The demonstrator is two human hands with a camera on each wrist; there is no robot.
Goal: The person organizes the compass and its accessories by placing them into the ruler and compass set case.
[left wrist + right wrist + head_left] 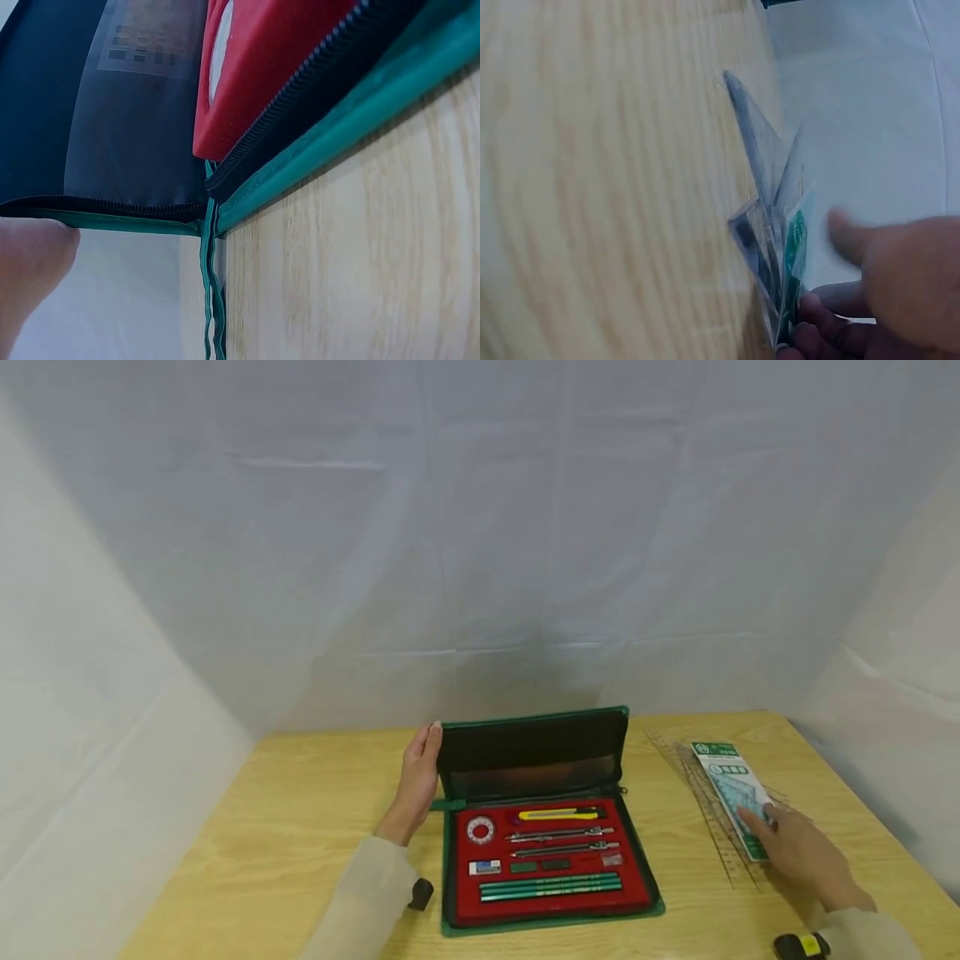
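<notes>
My left hand [418, 774] holds the raised lid [532, 752] of a green zip case at its left edge; the thumb [34, 255] shows against that edge in the left wrist view. The case's red tray [555, 910] holds a yellow utility knife [558, 814], two metal compasses [562, 849], a round white protractor-like disc [481, 830], an eraser [484, 867] and green pencils [551, 887]. At the right, my right hand [806, 856] touches a packet with a green-and-white card [731, 797]. Its fingers meet the packet's edge, while the blurred thumb [847, 236] stands apart in the right wrist view.
Clear set squares [708, 814] lie fanned out under and beside the packet on the wooden table [300, 827]. White sheeting [487, 568] rises behind the table and at both sides. A strap [212, 300] hangs from the case's hinge side.
</notes>
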